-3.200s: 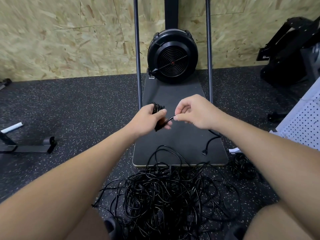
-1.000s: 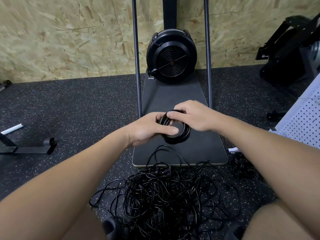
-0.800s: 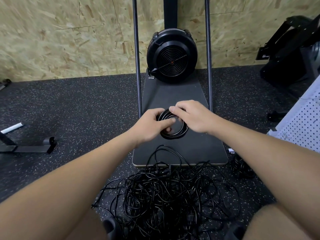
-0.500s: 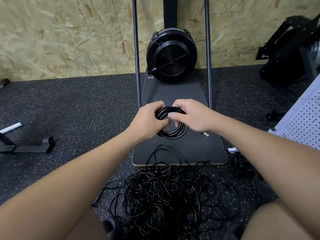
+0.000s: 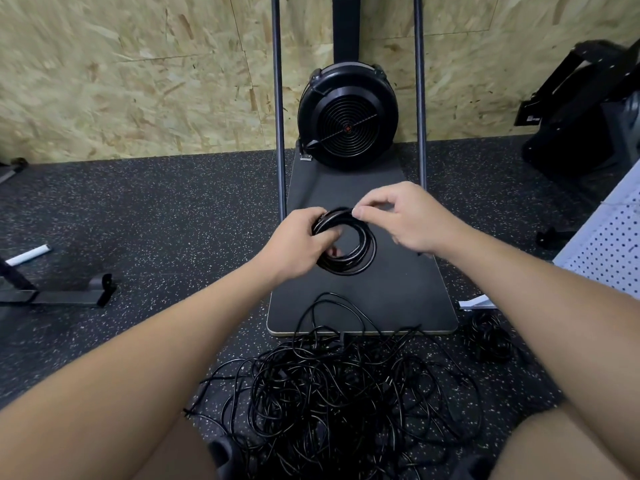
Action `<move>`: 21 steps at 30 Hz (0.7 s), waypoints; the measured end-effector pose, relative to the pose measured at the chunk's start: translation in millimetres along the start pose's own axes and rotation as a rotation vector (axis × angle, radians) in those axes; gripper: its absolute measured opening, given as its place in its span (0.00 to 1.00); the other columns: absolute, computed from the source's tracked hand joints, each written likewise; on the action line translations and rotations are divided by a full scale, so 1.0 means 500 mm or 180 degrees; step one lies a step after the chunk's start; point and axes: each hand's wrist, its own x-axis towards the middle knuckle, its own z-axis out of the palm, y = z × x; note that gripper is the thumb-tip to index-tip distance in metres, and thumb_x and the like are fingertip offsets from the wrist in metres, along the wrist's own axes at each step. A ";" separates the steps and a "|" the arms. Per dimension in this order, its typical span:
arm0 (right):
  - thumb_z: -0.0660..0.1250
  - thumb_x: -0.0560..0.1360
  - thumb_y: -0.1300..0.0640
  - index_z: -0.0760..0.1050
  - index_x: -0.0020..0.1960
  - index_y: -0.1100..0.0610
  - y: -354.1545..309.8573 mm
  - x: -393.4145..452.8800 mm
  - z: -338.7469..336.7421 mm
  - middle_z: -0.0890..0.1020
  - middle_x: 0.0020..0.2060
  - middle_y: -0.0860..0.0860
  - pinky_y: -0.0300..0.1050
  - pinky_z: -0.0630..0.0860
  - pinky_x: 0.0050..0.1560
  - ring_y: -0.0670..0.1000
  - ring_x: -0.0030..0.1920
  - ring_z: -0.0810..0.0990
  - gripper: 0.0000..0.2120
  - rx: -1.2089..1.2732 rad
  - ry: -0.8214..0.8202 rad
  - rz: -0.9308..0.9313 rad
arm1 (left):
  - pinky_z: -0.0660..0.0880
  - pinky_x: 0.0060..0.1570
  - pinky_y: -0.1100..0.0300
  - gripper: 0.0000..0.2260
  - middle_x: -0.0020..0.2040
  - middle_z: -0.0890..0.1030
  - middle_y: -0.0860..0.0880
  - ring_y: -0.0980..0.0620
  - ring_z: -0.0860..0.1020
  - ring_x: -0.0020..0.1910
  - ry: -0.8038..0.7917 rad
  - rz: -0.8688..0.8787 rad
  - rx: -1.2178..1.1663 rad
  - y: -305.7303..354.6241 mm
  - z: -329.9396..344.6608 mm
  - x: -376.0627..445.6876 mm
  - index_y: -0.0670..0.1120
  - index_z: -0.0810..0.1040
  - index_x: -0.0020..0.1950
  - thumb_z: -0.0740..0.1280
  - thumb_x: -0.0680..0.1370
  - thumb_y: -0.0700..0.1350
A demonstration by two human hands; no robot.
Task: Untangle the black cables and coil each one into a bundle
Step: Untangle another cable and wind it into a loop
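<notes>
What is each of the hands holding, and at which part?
Both hold the coiled cable. The left hand grips the ring's left side, fingers through its middle. The right hand pinches its top edge between thumb and forefinger.

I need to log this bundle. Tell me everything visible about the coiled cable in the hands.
The coiled cable is thin, black and glossy, likely rubber or plastic sheathed, wound into a roughly round ring of several loops with an open centre. It is held above the dark board. The left hand grips its left side, fingers curled through the ring. The right hand pinches the top of the ring between thumb and fingers. No plug or loose end is clearly visible.
</notes>
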 end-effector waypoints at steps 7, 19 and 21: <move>0.73 0.82 0.43 0.82 0.41 0.50 0.022 0.006 -0.013 0.78 0.31 0.54 0.49 0.71 0.34 0.49 0.30 0.70 0.15 -0.0589 -0.0027 -0.0147 | 0.81 0.44 0.57 0.05 0.41 0.88 0.52 0.51 0.87 0.41 -0.0610 -0.0017 0.0876 -0.033 -0.028 0.008 0.50 0.85 0.49 0.77 0.81 0.50; 0.72 0.84 0.52 0.86 0.46 0.47 0.055 -0.005 -0.045 0.86 0.36 0.39 0.39 0.74 0.41 0.41 0.34 0.80 0.08 -0.1256 -0.1273 0.0192 | 0.79 0.42 0.52 0.17 0.36 0.86 0.47 0.45 0.85 0.37 -0.0694 0.0011 0.0490 -0.027 -0.027 0.003 0.46 0.82 0.44 0.82 0.75 0.57; 0.72 0.84 0.54 0.86 0.46 0.50 0.061 -0.004 -0.039 0.88 0.35 0.45 0.46 0.81 0.46 0.44 0.36 0.85 0.08 -0.1204 -0.1044 0.0298 | 0.75 0.38 0.53 0.19 0.34 0.82 0.45 0.48 0.80 0.33 -0.0773 0.0075 0.0376 -0.021 -0.018 0.001 0.47 0.80 0.42 0.83 0.73 0.59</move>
